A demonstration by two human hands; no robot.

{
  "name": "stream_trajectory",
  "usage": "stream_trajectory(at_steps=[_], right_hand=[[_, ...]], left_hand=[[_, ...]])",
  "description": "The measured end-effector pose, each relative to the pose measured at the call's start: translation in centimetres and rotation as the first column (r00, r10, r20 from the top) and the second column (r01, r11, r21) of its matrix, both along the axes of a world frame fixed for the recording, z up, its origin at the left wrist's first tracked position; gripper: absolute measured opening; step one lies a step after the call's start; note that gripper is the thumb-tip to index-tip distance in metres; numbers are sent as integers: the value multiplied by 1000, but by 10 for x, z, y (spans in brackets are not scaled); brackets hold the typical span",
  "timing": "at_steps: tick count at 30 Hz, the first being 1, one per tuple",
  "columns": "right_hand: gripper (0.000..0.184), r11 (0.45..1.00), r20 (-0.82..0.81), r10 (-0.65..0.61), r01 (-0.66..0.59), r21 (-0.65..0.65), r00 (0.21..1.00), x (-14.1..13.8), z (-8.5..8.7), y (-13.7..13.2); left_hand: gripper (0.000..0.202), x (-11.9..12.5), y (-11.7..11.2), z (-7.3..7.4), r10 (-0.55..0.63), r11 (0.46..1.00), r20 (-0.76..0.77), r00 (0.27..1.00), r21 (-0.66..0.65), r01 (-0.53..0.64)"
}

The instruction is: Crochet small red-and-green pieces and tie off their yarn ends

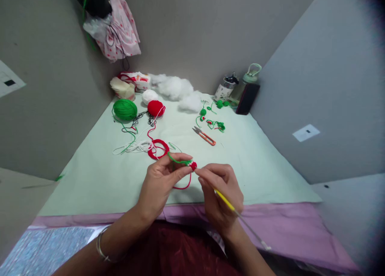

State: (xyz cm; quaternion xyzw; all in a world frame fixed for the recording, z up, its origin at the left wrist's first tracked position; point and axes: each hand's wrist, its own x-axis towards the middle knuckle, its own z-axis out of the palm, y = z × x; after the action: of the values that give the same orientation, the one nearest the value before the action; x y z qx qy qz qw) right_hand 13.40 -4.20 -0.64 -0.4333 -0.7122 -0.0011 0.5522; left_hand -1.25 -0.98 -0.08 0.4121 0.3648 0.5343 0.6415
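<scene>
My left hand (162, 180) pinches a small red and green crochet piece (191, 164) between thumb and fingers, with green yarn running over its index finger. My right hand (221, 192) is closed round a yellow-handled crochet hook (230, 206), its tip at the piece. A loop of red yarn (183, 186) hangs below the piece. Both hands hover over the near edge of a pale green mat (255, 164).
On the mat lie orange snips (205, 135), a green yarn ball (124, 109), a red yarn ball (155, 107), a white ball (149, 96), white stuffing (177, 89), small finished green and red pieces (215, 123) and tangled yarn (144, 146). Bottles (240, 87) stand at the back right.
</scene>
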Motion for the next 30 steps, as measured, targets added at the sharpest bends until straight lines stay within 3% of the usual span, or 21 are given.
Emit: stream_trajectory(at_steps=[4,8,12,17,21,24,30], right_hand=[[42,979,18,-111,107,176,994,-4,-19,3],[44,972,-81,-108,123,202,991,-6,-23,3],[46,983,-24,-56,60,174,998,-2,-22,2],[48,978,43,-92,82,193,995,1,-26,1],[49,984,75,-68,54,169,995,3,-28,0],[49,985,70,-55,43,164,996,4,-28,-1],[44,988,17,4,-7,155,1000,2,-23,-2]], left_hand=[[19,4,-3,1,-97,988,108,989,-113,109],[17,4,-3,8,-105,968,256,961,-196,158],[18,1,-1,12,-73,960,362,929,-228,164],[25,-2,-2,15,-119,956,352,928,-212,203],[26,-3,-4,16,-92,976,327,941,-158,150],[24,-3,-3,16,-63,974,326,943,-188,130],[28,-4,0,12,-99,944,381,919,-255,207]])
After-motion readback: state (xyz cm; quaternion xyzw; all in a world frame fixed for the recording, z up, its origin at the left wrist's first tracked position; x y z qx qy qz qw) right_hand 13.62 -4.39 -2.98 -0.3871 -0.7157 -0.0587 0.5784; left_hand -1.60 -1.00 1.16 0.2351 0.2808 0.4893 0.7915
